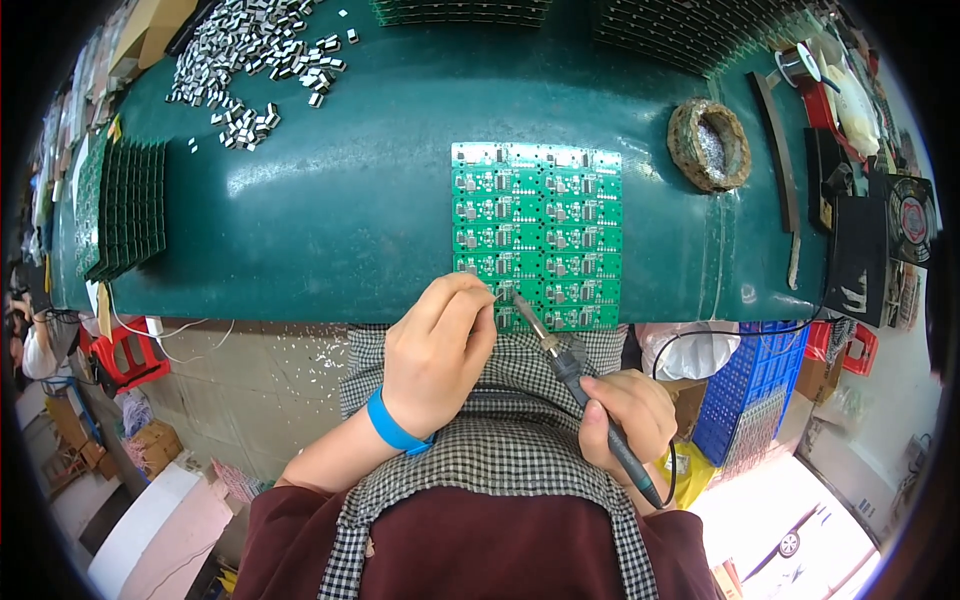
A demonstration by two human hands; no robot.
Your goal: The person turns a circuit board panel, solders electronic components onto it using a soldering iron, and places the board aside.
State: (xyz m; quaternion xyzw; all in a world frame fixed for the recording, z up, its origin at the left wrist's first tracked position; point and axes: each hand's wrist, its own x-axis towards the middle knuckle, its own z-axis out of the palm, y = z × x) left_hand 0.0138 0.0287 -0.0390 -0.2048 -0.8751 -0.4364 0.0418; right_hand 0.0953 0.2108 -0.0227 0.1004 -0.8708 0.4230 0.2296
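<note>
A green panel of printed circuit boards lies flat at the table's near edge, its small boards in two columns with dark chips on them. My right hand grips a soldering iron by its dark handle, and the metal tip reaches the lower part of the panel. My left hand, with a blue band at the wrist, is closed in a pinch over the panel's lower left, close to the iron's tip. Whatever sits between those fingertips is too small to make out.
Loose silvery metal parts are heaped at the far left of the green table. Stacked boards stand at the left, more along the far edge. A round crusty bowl and a wire spool are at the right.
</note>
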